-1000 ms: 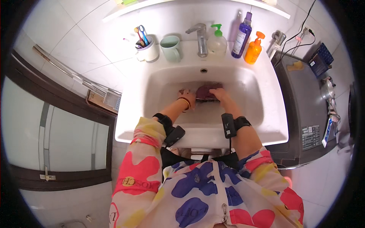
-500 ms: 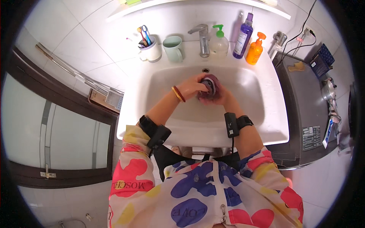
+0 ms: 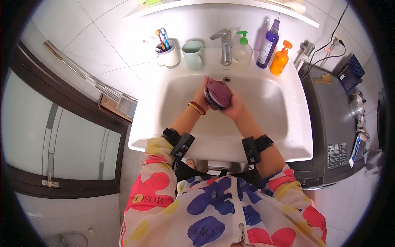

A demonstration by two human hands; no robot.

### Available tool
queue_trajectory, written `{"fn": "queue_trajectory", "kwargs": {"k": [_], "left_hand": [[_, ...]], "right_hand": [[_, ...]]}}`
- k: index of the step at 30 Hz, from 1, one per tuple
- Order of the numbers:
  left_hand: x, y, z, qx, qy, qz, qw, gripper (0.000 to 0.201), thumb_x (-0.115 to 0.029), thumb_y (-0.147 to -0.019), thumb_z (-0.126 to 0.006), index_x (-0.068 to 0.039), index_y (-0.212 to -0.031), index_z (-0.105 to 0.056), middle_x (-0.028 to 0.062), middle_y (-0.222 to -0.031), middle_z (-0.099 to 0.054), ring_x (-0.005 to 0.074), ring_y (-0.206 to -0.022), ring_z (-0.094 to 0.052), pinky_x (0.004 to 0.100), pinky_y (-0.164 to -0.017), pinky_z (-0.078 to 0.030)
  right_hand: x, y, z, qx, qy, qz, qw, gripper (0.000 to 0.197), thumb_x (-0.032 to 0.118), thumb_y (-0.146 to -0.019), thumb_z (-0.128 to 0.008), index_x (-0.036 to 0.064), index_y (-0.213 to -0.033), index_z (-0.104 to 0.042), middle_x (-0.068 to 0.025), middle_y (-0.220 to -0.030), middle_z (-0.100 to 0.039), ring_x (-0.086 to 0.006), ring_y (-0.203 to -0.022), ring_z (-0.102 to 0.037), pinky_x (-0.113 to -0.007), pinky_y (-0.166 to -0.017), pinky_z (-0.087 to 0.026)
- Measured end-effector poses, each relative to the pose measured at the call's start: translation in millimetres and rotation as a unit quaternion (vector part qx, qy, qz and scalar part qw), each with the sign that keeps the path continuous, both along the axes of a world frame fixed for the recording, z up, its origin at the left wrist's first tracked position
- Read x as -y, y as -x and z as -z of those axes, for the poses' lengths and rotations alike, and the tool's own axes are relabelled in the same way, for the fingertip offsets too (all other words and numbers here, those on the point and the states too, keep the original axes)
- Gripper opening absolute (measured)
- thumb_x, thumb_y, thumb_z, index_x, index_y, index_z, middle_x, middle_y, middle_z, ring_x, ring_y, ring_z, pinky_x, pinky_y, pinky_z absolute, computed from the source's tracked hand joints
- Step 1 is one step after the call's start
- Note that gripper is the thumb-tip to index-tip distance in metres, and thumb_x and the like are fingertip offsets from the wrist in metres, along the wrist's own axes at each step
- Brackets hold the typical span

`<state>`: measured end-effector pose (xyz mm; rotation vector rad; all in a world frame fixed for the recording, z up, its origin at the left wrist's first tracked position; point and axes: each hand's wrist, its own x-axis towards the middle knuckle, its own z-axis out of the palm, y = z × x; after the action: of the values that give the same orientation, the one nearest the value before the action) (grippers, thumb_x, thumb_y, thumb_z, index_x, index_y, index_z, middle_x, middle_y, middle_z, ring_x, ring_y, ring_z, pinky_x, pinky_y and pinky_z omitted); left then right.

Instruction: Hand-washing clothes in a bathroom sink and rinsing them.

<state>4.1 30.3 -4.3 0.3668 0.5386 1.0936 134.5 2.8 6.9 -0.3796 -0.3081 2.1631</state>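
1. A maroon cloth item (image 3: 220,91) was held over the basin of the white sink (image 3: 263,123), slightly toward 12 o'clock from the basin's middle.
2. Its long axis was slanted, one end being pointed toward about 11 o'clock and the other toward about 5 o'clock.
3. Its smooth maroon face was turned up and toward 2 o'clock; its pale rim and dark patterned part were turned toward 8 o'clock.
4. The item was grasped by both hands: its side between 8 and 9 o'clock was clasped by the left hand (image 3: 200,98), with fingers reaching toward 12 o'clock, and its 4 o'clock side was supported by the right hand (image 3: 235,107). Some fingers were hidden beneath it.
5. Red and yellow bracelets (image 3: 196,108) were worn on the left wrist.
6. From the item, the faucet (image 3: 226,49) was seen at 12 o'clock, a green-topped soap dispenser (image 3: 242,53) at 1, and an orange pump bottle (image 3: 279,63) at 2, with a purple bottle (image 3: 266,50) just beside it.
7. A pale green mug (image 3: 192,57) was placed at 11 o'clock, and a toothbrush cup (image 3: 169,59) at 10.
8. A dark desk (image 3: 319,119) was seen at 3 o'clock.
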Motion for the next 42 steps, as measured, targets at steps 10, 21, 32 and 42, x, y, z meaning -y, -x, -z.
{"fn": "queue_trajectory", "kwargs": {"k": [10,21,32,42], "left_hand": [[-3.9,5.6,-49.7,-0.565,-0.343,0.034,0.75,0.013,-0.017,-0.072,-0.058,-0.004,-0.076,-0.06,0.0057,-0.073,-0.058,0.0155,-0.067,-0.056,0.0279,-0.062,-0.045],[-13.8,-10.3,-1.1,-0.648,-0.207,-0.025,0.732,0.023,-0.022,-0.068,-0.063,-0.005,-0.081,-0.057,0.0108,-0.076,-0.058,0.0198,-0.067,-0.055,0.0296,-0.065,-0.046],[39.7,4.6,-63.1,-0.669,-0.562,-0.113,0.472,0.008,-0.012,-0.074,-0.055,-0.006,-0.078,-0.051,0.0094,-0.078,-0.051,0.0246,-0.064,-0.05,0.0321,-0.06,-0.043],[50.3,-27.6,-50.2,-0.459,-0.326,-0.274,0.78,0.007,-0.011,-0.083,-0.048,-0.006,-0.088,-0.046,0.0049,-0.086,-0.051,0.0161,-0.068,-0.052,0.0264,-0.06,-0.044]], "right_hand": [[21.8,9.5,-13.4,0.23,-0.149,-0.144,0.951,0.03,0.016,-0.072,-0.064,0.0089,-0.099,-0.053,-0.003,-0.093,-0.058,-0.0166,-0.079,-0.057,-0.031,-0.069,-0.047],[16.7,19.3,6.5,0.832,-0.399,0.021,0.385,0.032,0.02,-0.065,-0.064,0.0024,-0.089,-0.052,-0.0157,-0.082,-0.059,-0.0316,-0.073,-0.058,-0.04,-0.063,-0.046],[2.6,-22.4,-17.5,0.39,0.022,0.067,0.918,0.047,0.044,-0.073,-0.059,0.0109,-0.107,-0.052,-0.0071,-0.094,-0.056,-0.0259,-0.089,-0.053,-0.038,-0.076,-0.044],[11.5,16.1,-21.3,0.221,-0.195,0.312,0.903,0.005,0.005,-0.075,-0.052,0.0037,-0.079,-0.053,-0.0049,-0.079,-0.052,-0.0168,-0.076,-0.053,-0.028,-0.068,-0.045]]}}
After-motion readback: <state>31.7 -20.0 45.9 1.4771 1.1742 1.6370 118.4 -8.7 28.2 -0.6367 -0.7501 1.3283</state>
